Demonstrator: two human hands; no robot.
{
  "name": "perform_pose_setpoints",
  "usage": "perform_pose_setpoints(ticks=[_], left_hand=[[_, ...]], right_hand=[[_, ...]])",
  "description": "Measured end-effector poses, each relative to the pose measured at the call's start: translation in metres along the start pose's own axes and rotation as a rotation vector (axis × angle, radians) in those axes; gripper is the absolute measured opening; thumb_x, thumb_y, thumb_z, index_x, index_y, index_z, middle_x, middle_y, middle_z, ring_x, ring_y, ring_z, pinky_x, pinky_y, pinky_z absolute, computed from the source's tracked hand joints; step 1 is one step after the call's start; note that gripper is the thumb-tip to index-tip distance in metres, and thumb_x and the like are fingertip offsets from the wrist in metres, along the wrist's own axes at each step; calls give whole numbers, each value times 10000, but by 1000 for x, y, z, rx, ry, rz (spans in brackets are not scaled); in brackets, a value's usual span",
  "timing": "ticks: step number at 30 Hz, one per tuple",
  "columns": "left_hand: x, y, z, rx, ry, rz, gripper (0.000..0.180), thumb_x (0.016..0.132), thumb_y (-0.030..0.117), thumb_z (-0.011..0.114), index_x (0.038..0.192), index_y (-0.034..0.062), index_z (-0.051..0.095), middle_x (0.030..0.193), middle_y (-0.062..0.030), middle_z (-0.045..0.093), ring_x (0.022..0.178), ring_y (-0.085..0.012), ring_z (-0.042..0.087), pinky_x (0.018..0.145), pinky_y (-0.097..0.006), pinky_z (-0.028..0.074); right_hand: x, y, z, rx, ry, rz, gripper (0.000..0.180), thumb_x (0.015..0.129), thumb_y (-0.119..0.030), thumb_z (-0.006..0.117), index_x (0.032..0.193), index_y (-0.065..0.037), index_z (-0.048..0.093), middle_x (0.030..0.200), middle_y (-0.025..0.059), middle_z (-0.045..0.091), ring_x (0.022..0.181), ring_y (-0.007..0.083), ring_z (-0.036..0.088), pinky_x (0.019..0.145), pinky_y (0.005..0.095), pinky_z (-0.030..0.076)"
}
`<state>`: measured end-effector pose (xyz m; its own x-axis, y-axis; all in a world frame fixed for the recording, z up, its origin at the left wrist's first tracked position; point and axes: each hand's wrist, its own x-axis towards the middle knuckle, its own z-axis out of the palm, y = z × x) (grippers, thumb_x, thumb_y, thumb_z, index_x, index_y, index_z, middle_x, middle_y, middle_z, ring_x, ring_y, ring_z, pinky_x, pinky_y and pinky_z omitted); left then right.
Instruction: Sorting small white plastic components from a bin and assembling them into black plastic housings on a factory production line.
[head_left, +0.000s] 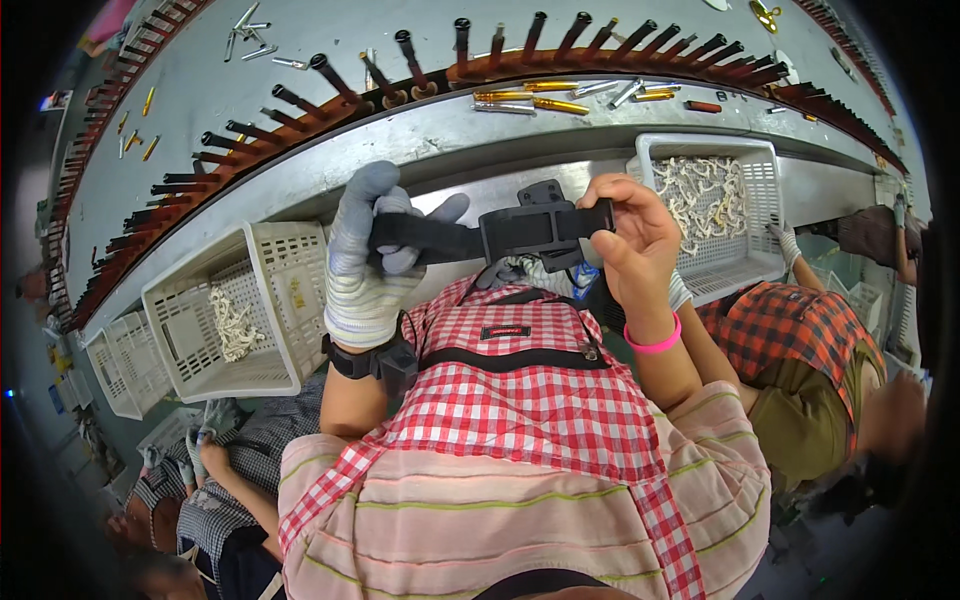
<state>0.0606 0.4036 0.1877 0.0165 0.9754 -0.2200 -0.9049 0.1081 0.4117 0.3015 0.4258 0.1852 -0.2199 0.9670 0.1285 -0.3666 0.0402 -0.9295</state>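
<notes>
Black strap (470,238) stretched level between both hands, gloved left fingers (385,215) and bare right fingers (610,205) clamped on its ends

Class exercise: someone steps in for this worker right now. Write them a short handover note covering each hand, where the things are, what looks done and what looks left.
Left hand, in a striped work glove, grips one end of the black strap.
Right hand, bare, pinches the other end beside the strap's black buckle block.
The strap is held level above the lap, clear of the bench.
White basket sits to the left, another white basket to the right; both hold pale small parts.
Done: strap picked up and stretched between both hands.
Left: cannot tell from this view; the strap is not yet set down.
</notes>
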Motion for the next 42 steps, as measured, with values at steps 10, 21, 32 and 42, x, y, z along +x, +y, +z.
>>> perform_pose_setpoints(ticks=[10,21,32,42], left_hand=[[7,0,-18,658,60,164,588,863,540,495,1113,10,534,687,8,442,576,-77,430,886,-375,467],[11,12,5,1395,-266,677,735,670,474,694,1251,74,487,1285,-134,467,1231,-289,401,1045,-427,273],[-2,-7,7,1430,-332,225,489,565,193,812,1007,100,627,994,-83,634,1043,-289,563,969,-401,389],[-6,-11,9,1589,-318,391,484,566,219,821,995,100,630,980,-66,636,1066,-307,543,925,-399,418]], right_hand=[[1,0,8,13,-18,-16,384,729,38,680,1082,41,529,1074,133,528,997,204,541,907,318,425],[-2,-4,11,-172,-99,-142,424,686,75,697,1079,54,539,1070,152,523,998,229,535,896,336,427],[-3,-2,17,14,-98,-108,390,710,79,653,1076,36,526,1053,141,515,992,222,520,902,330,403],[19,-23,32,-976,-334,-385,311,647,60,620,936,-53,632,950,86,529,910,263,519,812,366,410]])
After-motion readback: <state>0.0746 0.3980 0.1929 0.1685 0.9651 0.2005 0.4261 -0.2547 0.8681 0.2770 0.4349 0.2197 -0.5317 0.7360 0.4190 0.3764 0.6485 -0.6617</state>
